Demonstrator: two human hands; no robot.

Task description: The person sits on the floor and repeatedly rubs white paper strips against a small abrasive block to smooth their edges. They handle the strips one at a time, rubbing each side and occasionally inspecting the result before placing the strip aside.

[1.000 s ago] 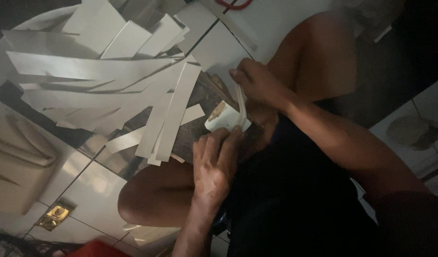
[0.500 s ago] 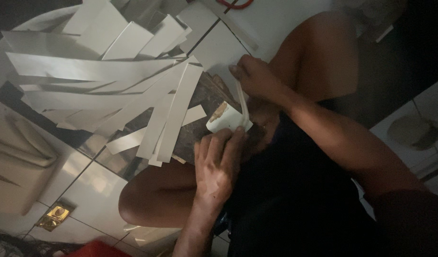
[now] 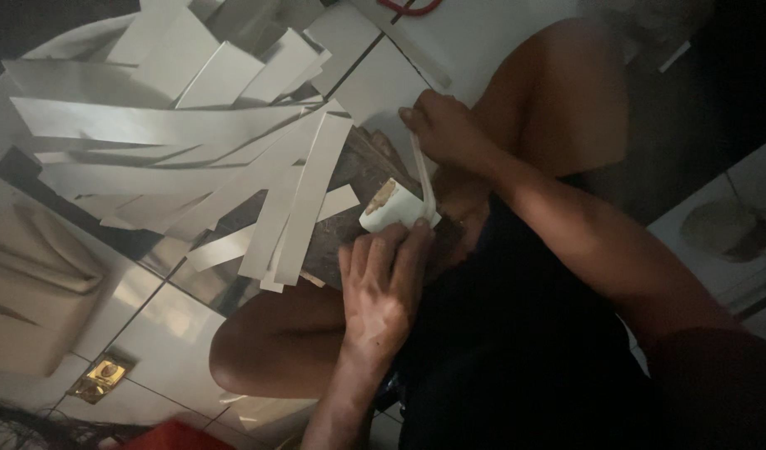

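Note:
My left hand (image 3: 383,287) grips a small white paper roll (image 3: 389,208) from below, over my lap. My right hand (image 3: 445,133) pinches the end of a narrow white strip (image 3: 422,175) that runs down to the roll and is held taut. A loose pile of long white paper strips (image 3: 191,158) lies on the tiled floor just left of both hands. The nearest strips (image 3: 304,200) almost touch the roll. The light is dim, and the roll's far side is hidden by my fingers.
I sit on a glossy tiled floor (image 3: 149,308), one bare knee (image 3: 558,92) up at the top right and the other leg (image 3: 266,350) folded below. A red object (image 3: 170,437) pokes in at the bottom edge. A round drain (image 3: 728,229) sits at the right.
Almost nothing differs. Both hands stay on the roll and the strip, with only slight finger movement.

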